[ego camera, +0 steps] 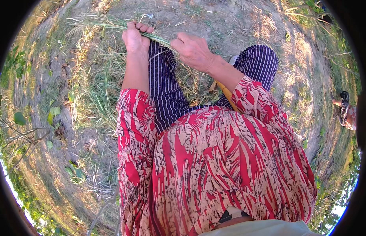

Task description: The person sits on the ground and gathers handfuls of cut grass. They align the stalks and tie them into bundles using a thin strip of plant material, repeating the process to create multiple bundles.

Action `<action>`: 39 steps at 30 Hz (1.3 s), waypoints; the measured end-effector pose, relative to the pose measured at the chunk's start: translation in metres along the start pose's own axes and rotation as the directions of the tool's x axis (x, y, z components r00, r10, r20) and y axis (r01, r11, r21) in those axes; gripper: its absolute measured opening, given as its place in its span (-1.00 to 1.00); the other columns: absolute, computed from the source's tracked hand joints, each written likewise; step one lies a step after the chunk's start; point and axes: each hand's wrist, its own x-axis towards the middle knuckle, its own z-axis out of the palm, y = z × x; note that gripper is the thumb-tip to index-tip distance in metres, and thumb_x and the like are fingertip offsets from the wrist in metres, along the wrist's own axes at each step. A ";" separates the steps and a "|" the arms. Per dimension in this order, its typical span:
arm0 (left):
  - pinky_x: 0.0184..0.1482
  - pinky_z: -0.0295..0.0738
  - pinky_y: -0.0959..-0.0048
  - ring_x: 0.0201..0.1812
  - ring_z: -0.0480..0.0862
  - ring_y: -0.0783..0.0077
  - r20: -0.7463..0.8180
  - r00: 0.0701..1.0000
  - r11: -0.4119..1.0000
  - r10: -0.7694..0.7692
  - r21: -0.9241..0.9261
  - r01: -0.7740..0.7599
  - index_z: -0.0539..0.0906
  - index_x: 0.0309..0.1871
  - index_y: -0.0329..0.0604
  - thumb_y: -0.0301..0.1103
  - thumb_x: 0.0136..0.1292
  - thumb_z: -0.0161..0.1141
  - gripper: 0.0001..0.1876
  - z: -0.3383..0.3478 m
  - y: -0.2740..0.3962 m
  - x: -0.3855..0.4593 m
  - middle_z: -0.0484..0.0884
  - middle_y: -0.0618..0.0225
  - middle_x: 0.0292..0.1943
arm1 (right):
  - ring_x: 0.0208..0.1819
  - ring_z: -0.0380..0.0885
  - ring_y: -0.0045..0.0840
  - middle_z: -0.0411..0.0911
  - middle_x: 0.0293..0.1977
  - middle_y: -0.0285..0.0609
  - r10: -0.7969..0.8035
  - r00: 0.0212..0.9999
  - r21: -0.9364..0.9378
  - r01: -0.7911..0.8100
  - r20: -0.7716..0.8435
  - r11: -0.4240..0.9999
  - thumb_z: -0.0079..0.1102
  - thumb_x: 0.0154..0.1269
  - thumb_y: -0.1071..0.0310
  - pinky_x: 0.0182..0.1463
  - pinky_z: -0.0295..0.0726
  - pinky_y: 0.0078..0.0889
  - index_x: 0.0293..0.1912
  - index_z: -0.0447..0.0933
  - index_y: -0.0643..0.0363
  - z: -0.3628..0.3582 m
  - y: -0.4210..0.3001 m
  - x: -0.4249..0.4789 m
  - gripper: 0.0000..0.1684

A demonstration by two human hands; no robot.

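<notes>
My left hand [135, 37] is wrapped around a bundle of cut grass stalks [159, 39], held above my left knee. The loose ends of the bundle fan out past that hand to the left. Closed on the bundle's narrow right end is my right hand [190, 50], its back turned up and its fingertips hidden. Between the hands the stalks run straight and close together, sloping down to the right. My knees, in dark striped trousers [166, 79], are spread below the hands. A yellow curved strip [227, 94] passes partly under my right forearm; what it is I cannot tell.
Loose cut grass [104, 85] lies on the ground to my left, with more between my legs. Bare soil [230, 17] with scattered stalks stretches ahead. Leafy twigs [26, 135] stand at the far left. Another person [346, 113] is at the right rim.
</notes>
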 end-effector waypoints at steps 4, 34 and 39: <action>-0.55 0.20 0.42 -0.59 0.19 0.52 0.018 1.000 0.997 -0.003 -0.073 0.005 0.27 -0.32 -0.21 -0.42 0.32 -0.19 -0.90 -0.015 -0.003 0.011 0.21 0.40 -0.58 | -0.62 0.43 -0.44 0.37 -0.60 -0.19 0.156 0.988 0.514 -0.136 0.005 0.847 -0.01 0.22 0.45 -0.55 0.38 -0.42 -0.34 0.39 0.20 -0.003 -0.024 -0.029 -0.96; -0.47 0.19 0.43 -0.57 0.21 0.50 0.148 0.989 0.975 -0.020 -0.216 0.052 0.35 -0.29 -0.14 -0.17 0.39 -0.14 -0.76 -0.031 -0.005 0.018 0.23 0.43 -0.58 | -0.01 0.42 -0.26 0.42 -0.10 -0.02 0.021 0.924 0.429 -0.197 0.381 0.882 0.13 0.16 0.33 0.04 0.46 -0.27 0.10 0.31 0.23 -0.123 0.005 -0.098 -0.50; -0.36 0.23 0.40 -0.52 0.26 0.50 0.307 0.950 0.956 -0.053 -0.260 0.137 0.43 -0.27 -0.09 -0.14 0.32 -0.01 -0.78 -0.024 -0.012 0.013 0.28 0.46 -0.54 | -0.12 0.52 -0.23 0.50 -0.12 0.04 0.224 0.961 0.213 -0.255 0.159 0.943 0.05 0.26 0.27 -0.03 0.51 -0.31 0.04 0.41 0.25 -0.036 0.049 -0.072 -0.61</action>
